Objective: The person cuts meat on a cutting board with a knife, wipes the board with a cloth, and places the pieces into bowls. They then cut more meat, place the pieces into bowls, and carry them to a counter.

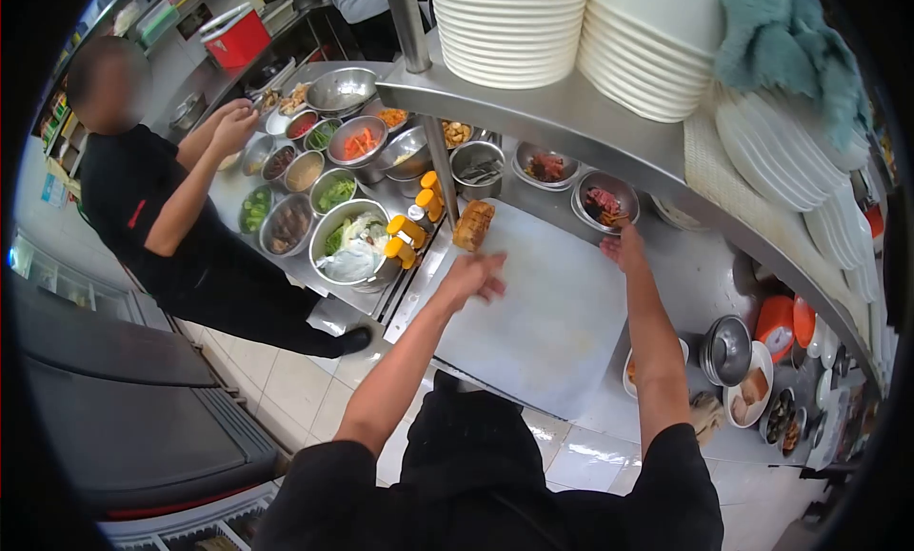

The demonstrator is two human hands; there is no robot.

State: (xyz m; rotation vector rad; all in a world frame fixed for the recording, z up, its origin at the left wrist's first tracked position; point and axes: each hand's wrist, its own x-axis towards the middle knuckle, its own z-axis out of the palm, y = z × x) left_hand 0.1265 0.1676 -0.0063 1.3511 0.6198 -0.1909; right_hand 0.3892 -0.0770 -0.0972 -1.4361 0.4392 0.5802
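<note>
Your left hand [473, 279], fingers spread, hung near a brown loaf [473, 225] at eleven o'clock of the board [533, 337]. At one, your right hand [623, 247] met a bowl [592, 220], grip unclear.

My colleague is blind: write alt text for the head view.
A kitchen worker's right hand is at a metal bowl of reddish food; the open left hand is near a browned food chunk on a white cutting board's corner.
</note>
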